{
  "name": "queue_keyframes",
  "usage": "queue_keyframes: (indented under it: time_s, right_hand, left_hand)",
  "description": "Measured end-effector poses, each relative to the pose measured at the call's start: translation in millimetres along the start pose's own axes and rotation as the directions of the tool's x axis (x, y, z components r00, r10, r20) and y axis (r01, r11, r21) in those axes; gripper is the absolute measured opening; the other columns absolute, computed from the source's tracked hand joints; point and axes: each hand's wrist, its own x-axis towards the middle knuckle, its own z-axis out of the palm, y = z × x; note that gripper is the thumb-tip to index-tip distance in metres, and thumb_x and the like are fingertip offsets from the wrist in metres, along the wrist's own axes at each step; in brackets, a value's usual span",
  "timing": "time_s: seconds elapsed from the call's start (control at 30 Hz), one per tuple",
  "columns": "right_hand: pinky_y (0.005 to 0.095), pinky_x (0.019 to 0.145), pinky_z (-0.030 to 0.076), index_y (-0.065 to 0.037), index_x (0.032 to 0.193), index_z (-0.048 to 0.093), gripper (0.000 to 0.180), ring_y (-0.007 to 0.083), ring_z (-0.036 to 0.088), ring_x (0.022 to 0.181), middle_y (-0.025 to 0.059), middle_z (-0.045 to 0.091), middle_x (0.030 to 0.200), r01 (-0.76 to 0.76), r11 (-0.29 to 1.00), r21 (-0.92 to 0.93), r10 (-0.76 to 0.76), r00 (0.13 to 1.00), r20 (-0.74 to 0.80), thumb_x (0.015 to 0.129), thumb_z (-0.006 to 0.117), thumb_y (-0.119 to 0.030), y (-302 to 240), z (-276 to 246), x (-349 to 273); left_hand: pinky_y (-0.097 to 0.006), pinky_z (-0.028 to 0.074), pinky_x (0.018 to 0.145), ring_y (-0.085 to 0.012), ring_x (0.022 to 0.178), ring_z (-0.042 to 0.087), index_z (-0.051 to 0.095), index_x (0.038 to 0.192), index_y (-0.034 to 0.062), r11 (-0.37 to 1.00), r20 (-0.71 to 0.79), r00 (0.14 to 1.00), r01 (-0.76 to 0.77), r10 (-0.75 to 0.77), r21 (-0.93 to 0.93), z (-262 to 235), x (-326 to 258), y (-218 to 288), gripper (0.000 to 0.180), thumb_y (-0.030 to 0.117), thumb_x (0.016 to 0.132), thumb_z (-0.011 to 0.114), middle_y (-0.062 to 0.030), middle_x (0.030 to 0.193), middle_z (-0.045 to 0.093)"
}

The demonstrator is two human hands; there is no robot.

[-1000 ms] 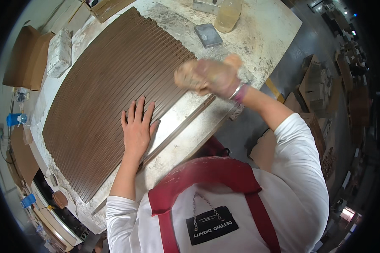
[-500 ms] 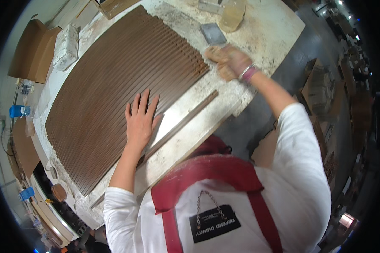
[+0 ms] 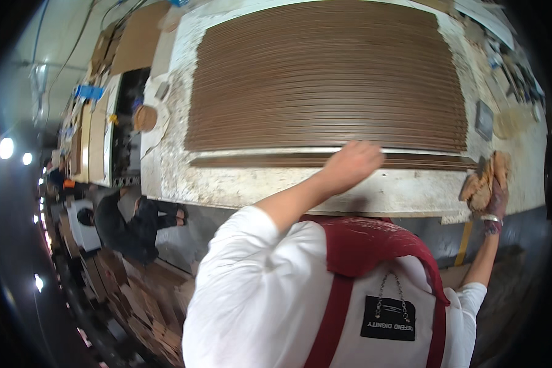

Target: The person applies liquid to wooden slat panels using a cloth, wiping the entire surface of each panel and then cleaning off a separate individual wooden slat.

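Many long, narrow brown strips (image 3: 325, 80) lie side by side on a white, stained worktable (image 3: 276, 184). A single brown strip (image 3: 257, 161) lies along their near side, with a thin pale gap between. My left hand (image 3: 354, 164) is over this strip near its middle, its fingers bent down around it; the fingertips are hidden. Off the strip's right end, by the table's front edge, my right hand (image 3: 497, 199) is closed on a crumpled tan cloth (image 3: 481, 184). Purple stain shows on that hand and wrist.
A grey block (image 3: 484, 119) and a cloudy plastic jar (image 3: 510, 124) stand right of the strips. At the left are a small grey block (image 3: 162, 91) and a round brown container (image 3: 145, 118). Another person (image 3: 126, 227) in dark clothes crouches on the floor at left.
The view has turned, so the strips now lie level across it. My left hand has gone from lying spread on the strips to the single strip, which is now closer to the others.
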Motion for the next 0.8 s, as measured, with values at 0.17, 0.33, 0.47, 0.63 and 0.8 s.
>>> queue_keyframes:
  time_s: [0.17, 0.33, 0.47, 0.63, 0.8]
  right_hand:
    - [0.0335, 0.099, 0.046, 0.003, 0.135, 0.051, 0.041, 0.0201, 0.059, 0.114, 0.0113, 0.059, 0.128, 0.153, 0.974, -0.164, -0.128, 0.98, 0.155, 0.099, 0.044, -0.016, 30, -84, 67]
    - [0.0332, 0.094, 0.049, 0.005, 0.132, 0.05, 0.052, 0.0225, 0.06, 0.11, 0.0129, 0.06, 0.124, 0.183, 0.981, -0.06, -0.173, 0.973, 0.151, 0.089, 0.064, -0.02, -23, 9, 36]
    - [0.0322, 0.093, 0.049, 0.004, 0.132, 0.05, 0.052, 0.021, 0.06, 0.109, 0.0121, 0.06, 0.123, 0.223, 0.974, -0.047, -0.212, 0.962, 0.171, 0.086, 0.065, -0.018, -26, 41, 27]
    - [0.0328, 0.095, 0.047, 0.003, 0.135, 0.047, 0.057, 0.0214, 0.058, 0.112, 0.0124, 0.058, 0.126, 0.413, 0.904, -0.112, -0.358, 0.874, 0.33, 0.085, 0.064, -0.019, 11, 149, -11]
    - [0.0318, 0.093, 0.049, 0.0, 0.14, 0.042, 0.064, 0.021, 0.058, 0.112, 0.0112, 0.057, 0.127, 0.409, 0.912, 0.032, -0.365, 0.773, 0.52, 0.084, 0.066, -0.022, 6, 326, -104]
  left_hand:
    - [-0.042, 0.041, 0.091, -0.0245, 0.109, 0.055, 0.055, 0.126, 0.0131, 0.985, -0.126, 0.989, 0.095, -0.077, 0.147, -6, -1, -7, 0.045, 0.012, 0.081, 0.058, -0.0079, 0.114, 0.055]
    - [-0.049, 0.033, 0.106, -0.0303, 0.132, 0.041, 0.05, 0.136, 0.0149, 0.796, -0.311, 0.783, 0.594, -0.538, 0.117, -54, -117, -30, 0.072, 0.022, 0.071, 0.081, -0.0128, 0.14, 0.045]
    - [-0.043, 0.02, 0.118, -0.0387, 0.143, 0.025, 0.016, 0.149, -0.0076, 0.277, -0.536, 0.182, 0.956, -0.824, -0.101, -119, -222, -81, 0.103, 0.022, 0.075, 0.081, -0.0276, 0.152, 0.028]
    - [-0.039, 0.031, 0.111, -0.0315, 0.134, 0.036, 0.01, 0.151, -0.0049, 0.218, -0.314, 0.043, 0.809, -0.948, -0.546, -133, -279, -130, 0.095, 0.016, 0.083, 0.073, -0.0232, 0.152, 0.027]
    - [-0.038, 0.049, 0.093, -0.0332, 0.127, 0.042, 0.011, 0.155, 0.0109, 0.152, -0.217, -0.079, 0.49, -0.973, -0.859, -123, -268, -124, 0.1, 0.009, 0.079, 0.076, -0.018, 0.156, 0.021]
